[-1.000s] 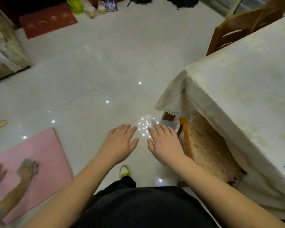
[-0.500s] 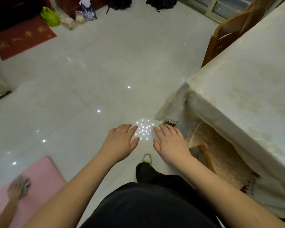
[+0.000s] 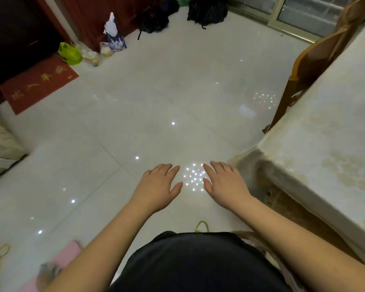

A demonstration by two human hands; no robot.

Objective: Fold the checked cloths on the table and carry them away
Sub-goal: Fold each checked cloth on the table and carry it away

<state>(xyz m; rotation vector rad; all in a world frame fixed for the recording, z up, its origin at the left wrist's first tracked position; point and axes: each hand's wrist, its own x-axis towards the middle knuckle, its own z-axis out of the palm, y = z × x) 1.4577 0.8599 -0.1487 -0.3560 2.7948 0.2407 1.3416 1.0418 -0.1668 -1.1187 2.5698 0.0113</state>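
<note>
My left hand [image 3: 156,187] and my right hand [image 3: 224,183] are stretched out side by side, palms down, over the shiny tiled floor, a short gap between them. Both hold nothing and their fingers are loosely spread. At the right stands the table [image 3: 325,144] under a pale patterned tablecloth; its near corner is just right of my right hand. No checked cloth shows anywhere in view.
A wooden chair [image 3: 316,60] stands at the table's far side. A red doormat [image 3: 38,83], a green bag [image 3: 69,53] and dark bags [image 3: 207,9] lie along the far wall. A pink mat [image 3: 57,262] is at the lower left, upholstered furniture [image 3: 0,144] at the left edge.
The view has swung up and forward: the far wall and bags came into sight, the table slid right, the pink mat dropped low. My hands stayed out, empty and spread.
</note>
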